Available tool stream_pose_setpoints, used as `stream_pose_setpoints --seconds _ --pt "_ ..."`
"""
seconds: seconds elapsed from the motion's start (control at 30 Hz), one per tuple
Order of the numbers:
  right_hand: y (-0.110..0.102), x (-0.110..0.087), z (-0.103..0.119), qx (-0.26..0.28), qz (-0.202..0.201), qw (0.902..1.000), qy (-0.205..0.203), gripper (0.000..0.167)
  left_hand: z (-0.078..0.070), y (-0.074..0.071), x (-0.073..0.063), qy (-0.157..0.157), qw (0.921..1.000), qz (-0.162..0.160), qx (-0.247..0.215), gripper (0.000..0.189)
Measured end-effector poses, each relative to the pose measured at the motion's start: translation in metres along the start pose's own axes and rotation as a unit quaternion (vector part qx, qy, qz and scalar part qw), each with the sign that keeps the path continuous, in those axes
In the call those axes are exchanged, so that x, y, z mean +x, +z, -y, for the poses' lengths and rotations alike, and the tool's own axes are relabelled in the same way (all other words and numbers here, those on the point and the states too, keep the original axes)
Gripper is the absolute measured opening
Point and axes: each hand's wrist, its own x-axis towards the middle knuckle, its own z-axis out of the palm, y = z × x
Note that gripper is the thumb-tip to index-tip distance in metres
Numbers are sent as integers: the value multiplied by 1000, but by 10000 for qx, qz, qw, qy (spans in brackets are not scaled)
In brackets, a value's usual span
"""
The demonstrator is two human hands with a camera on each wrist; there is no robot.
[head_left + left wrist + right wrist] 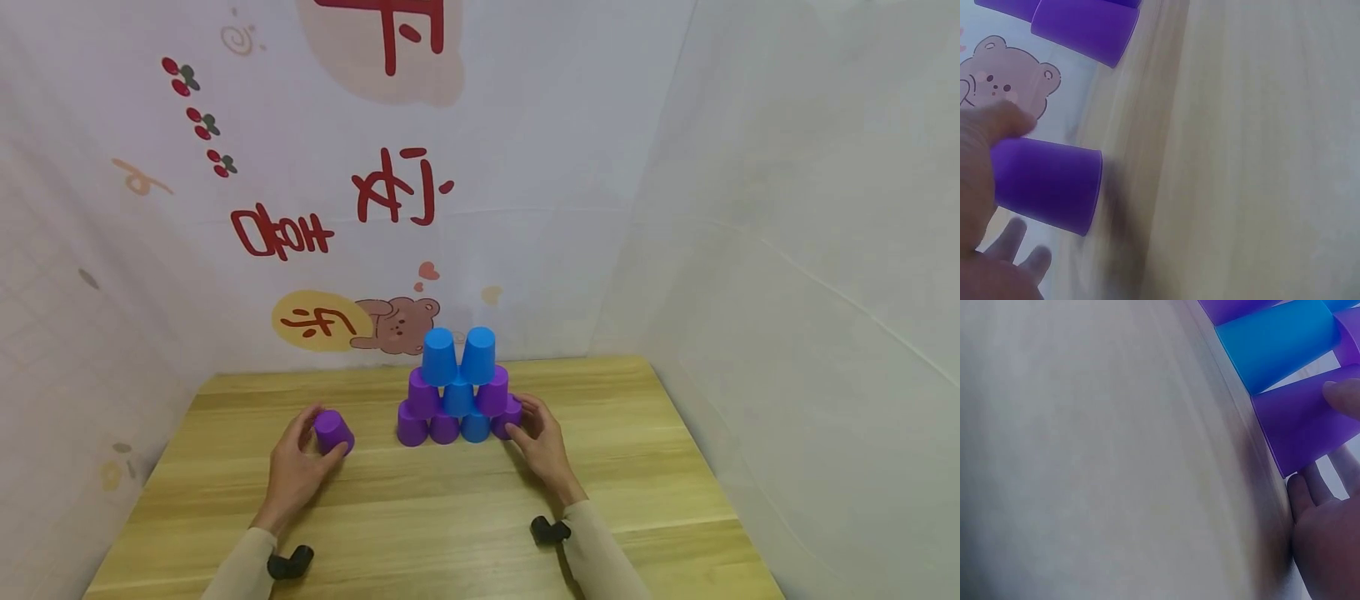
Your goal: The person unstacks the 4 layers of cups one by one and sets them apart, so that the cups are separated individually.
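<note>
On the left of the wooden table, my left hand (pixel 296 462) has its thumb and fingers around a single upside-down purple cup (pixel 333 432). Its thumb lies along one side in the left wrist view, where the cup's rim (pixel 1094 192) faces the tabletop. A three-level stack of upside-down cups stands to the right, with two blue cups on top, such as this blue cup (pixel 439 357). The middle level has a blue cup (pixel 458 398) between two purple ones. My right hand (pixel 543 442) holds the bottom row's rightmost purple cup (pixel 1304 422) between thumb and fingers.
The wooden table (pixel 420 517) ends at a white cloth backdrop (pixel 540 275) printed with red characters and a bear (pixel 401 325). Another cloth wall (pixel 810 333) rises along the right side. Black wrist mounts (pixel 291 563) sit on both sleeves.
</note>
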Motion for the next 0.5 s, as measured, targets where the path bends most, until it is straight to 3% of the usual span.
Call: stream_pose_setpoints --seconds 0.27,0.5 --pt "0 -1 0 -11 8 10000 -59 58 -8 -6 5 -352 9992 72 163 103" --pt "0 -1 2 -35 8 10000 -15 57 -17 -9 10 -354 9978 496 266 115"
